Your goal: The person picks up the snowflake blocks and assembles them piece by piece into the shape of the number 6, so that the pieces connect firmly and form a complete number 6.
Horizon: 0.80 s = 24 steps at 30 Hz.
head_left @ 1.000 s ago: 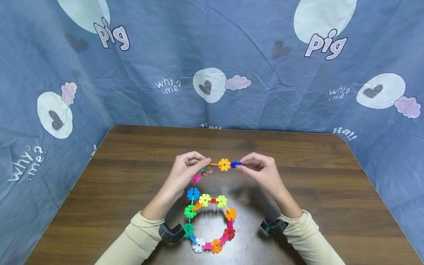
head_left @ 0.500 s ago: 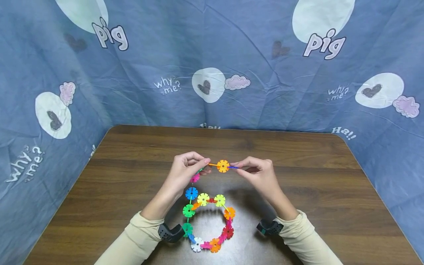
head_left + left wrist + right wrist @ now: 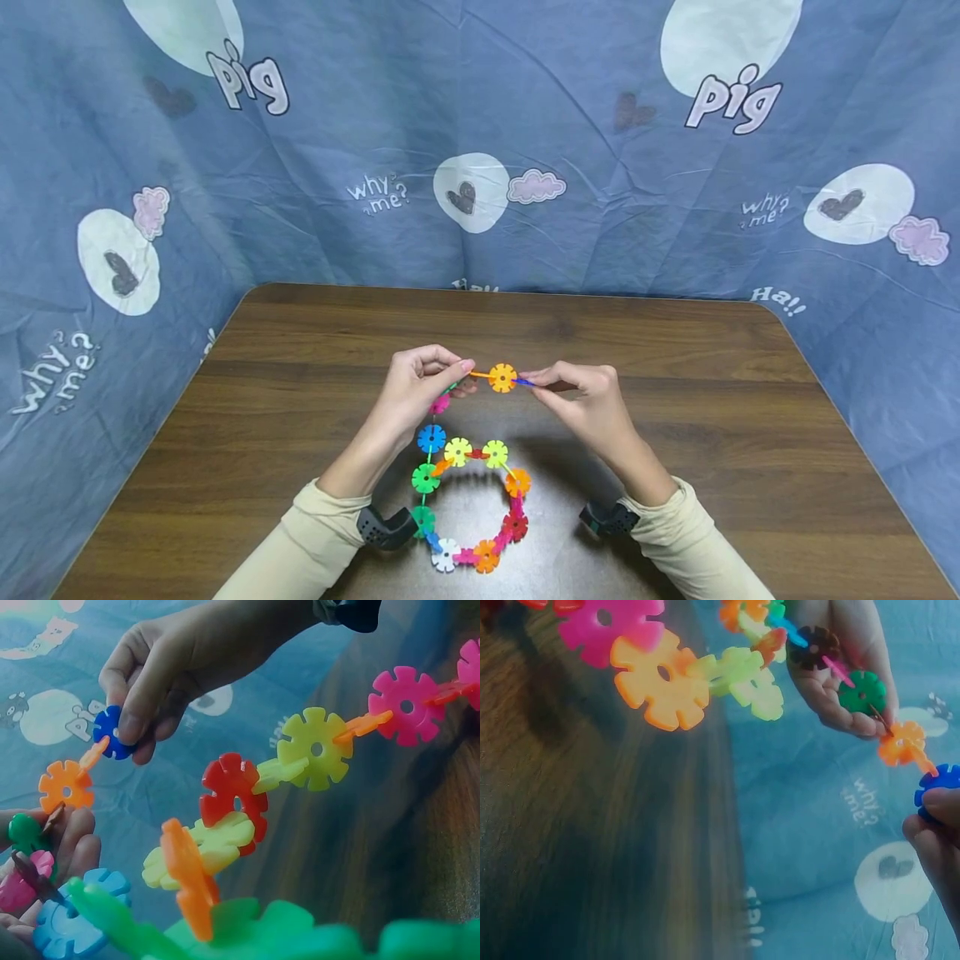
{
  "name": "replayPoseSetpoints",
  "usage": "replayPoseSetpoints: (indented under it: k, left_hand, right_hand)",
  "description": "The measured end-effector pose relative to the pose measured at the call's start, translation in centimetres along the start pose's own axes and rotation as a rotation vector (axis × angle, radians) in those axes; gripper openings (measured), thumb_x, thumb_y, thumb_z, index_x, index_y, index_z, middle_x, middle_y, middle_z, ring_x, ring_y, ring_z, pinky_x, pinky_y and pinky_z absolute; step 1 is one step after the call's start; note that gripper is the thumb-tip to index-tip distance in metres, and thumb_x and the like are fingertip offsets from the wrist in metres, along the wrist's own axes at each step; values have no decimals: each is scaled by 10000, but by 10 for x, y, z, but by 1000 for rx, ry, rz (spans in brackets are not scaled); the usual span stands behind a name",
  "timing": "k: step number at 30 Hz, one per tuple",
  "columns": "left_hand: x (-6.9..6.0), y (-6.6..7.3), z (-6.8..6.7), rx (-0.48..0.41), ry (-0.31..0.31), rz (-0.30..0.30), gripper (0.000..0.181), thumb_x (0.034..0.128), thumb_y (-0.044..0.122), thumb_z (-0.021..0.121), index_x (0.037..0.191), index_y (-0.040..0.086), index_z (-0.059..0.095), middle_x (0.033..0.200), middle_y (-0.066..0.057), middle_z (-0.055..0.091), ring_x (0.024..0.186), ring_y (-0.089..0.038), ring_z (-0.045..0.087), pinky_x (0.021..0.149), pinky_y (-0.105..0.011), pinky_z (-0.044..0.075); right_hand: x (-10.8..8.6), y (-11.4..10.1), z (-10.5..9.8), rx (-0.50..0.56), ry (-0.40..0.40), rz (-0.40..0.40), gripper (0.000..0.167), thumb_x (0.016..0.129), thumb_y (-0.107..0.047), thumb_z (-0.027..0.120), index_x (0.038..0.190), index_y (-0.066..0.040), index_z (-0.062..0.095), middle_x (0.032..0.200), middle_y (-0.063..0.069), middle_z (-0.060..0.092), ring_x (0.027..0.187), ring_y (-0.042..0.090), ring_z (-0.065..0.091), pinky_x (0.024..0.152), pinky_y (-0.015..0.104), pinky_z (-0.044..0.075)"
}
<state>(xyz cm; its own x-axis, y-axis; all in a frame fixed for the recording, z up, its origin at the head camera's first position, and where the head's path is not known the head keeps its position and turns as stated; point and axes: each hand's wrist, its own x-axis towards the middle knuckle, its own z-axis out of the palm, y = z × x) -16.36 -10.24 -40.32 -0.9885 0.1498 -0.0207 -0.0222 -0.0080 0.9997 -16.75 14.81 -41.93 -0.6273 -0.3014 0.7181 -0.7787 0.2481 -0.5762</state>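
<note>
A chain of slotted plastic snowflake discs hangs from my hands above the table. My left hand (image 3: 423, 383) pinches its upper part, beside a green disc (image 3: 862, 693) and a brown disc seen edge-on. An orange disc (image 3: 502, 377) spans the gap between the hands, with another orange disc (image 3: 66, 787) on its left side. My right hand (image 3: 588, 400) pinches a dark blue disc (image 3: 112, 732) between thumb and fingers; its edge meets the orange disc. How deep the slots engage cannot be told. Below the left hand come pink (image 3: 439, 404) and blue (image 3: 432, 438) discs.
The chain's lower part forms a closed ring of green, yellow (image 3: 495, 453), orange, red (image 3: 515, 526), pink and white (image 3: 446, 555) discs near the front of the wooden table (image 3: 675, 358). A printed blue cloth (image 3: 300, 208) hangs behind. Black straps with cameras circle both wrists.
My right hand has shifted slightly left and down, its fingertips nearer the orange disc. The dark blue disc has turned more edge-on to the head view. The left hand has barely moved.
</note>
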Motion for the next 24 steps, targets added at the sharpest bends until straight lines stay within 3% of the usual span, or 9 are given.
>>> replayPoseSetpoints:
  k: [7,13,20,24]
  left_hand:
    - [-1,-1,0,-6,-9,-16,215,957,150,750,978,-58,702,799,-33,796,762,-202,794,698,-279,626]
    - [-2,4,1,1,-16,-1,228,958,148,747,1001,-71,701,796,-30,795,750,-174,789,741,-312,643]
    - [1,1,-1,2,-40,-52,244,975,184,731,1049,-44,689,850,-34,802,806,-197,797,753,-329,647]
    - [2,0,-2,-23,-40,-77,233,959,173,747,1077,-6,657,886,-27,796,798,-171,791,750,-321,646]
  right_hand:
    - [-1,2,1,-84,-7,-35,221,750,141,826,878,-36,791,858,119,806,772,228,795,745,181,609]
    - [-2,6,4,-15,13,12,209,767,142,819,895,-19,779,868,126,804,793,204,793,755,217,622]
    - [-4,9,3,39,7,166,264,836,52,814,1067,-69,772,1016,108,807,880,190,793,708,261,634]
    - [-9,13,-1,103,-48,340,446,846,5,826,1258,-70,670,1207,153,757,951,248,792,732,294,642]
